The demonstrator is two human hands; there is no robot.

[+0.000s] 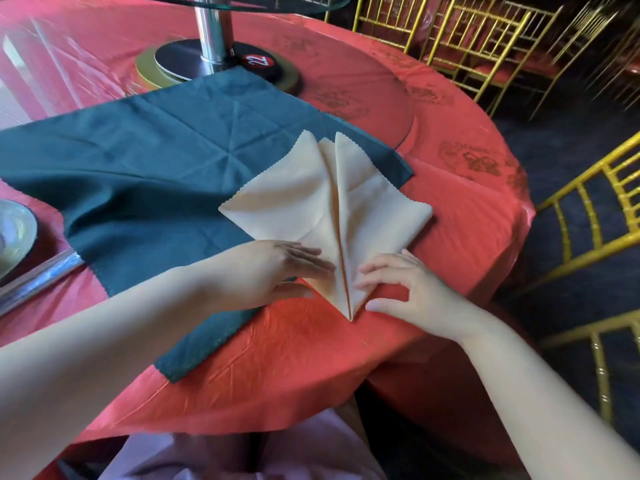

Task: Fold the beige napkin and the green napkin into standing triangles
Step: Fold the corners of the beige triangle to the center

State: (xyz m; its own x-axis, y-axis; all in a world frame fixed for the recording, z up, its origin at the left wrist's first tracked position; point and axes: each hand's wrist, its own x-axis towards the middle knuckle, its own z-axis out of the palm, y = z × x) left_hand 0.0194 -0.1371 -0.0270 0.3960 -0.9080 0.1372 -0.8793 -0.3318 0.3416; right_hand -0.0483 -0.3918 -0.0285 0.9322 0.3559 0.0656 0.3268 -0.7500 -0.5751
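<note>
Nearest the camera, a pale lilac garment (242, 455) covers the person's lap below the table edge. Both bare forearms reach forward over the red tablecloth (294, 358).

The left hand (284, 271) lies flat with fingers straight and together, pressing the left flap of the beige napkin (298, 199). Its thumb rests at the napkin's lower left edge.

The right hand (398, 289) is arched, its fingertips touching the right flap near the napkin's near point. Its thumb sits just beside the napkin's right edge; whether it pinches that edge cannot be told.

The beige napkin is folded to a kite shape. Two flaps meet along a centre seam that runs from the near point away from the person, and two pointed tips stand side by side at the far end. Its left and far parts lie on the green napkin (156, 161); its right corner and near point lie on the tablecloth.

The green napkin is spread open and flat, creased in radiating lines, with one corner reaching toward the person.

At the left edge are a plate (14, 233) and a shiny metal bar (38, 275).

Beyond the green napkin stands a chrome post (211, 29) on a round base (194, 64), with a number marker (259, 60) reading 22 beside it.

Gold chairs (467, 39) surround the far and right sides of the table.
</note>
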